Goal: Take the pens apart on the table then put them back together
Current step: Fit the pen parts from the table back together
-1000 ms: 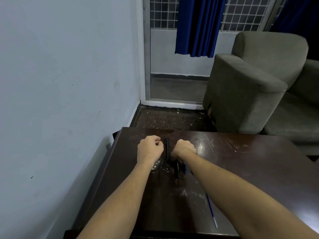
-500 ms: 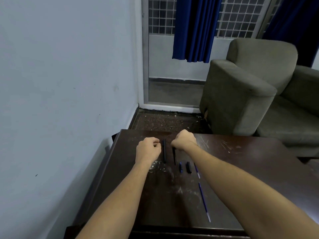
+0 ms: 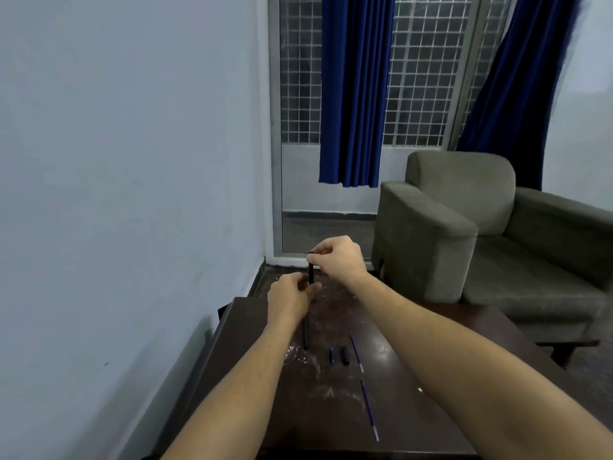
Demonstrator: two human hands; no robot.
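Holding black pen barrel upright above desk, right hand fingers pinching its top, left hand fingers grasping its lower end.

Two bare forearms are seen entering from the bottom edge, each ending in a bare hand — left hand, right hand. No covering is worn on either: hands bare, wrists bare behind them, forearms bare back to the frame edge. Knuckles and the backs of both hands are shown to the camera; fingers of the right hand are curled inward. Fingertips of the left hand are mostly hidden — detail cannot be told.
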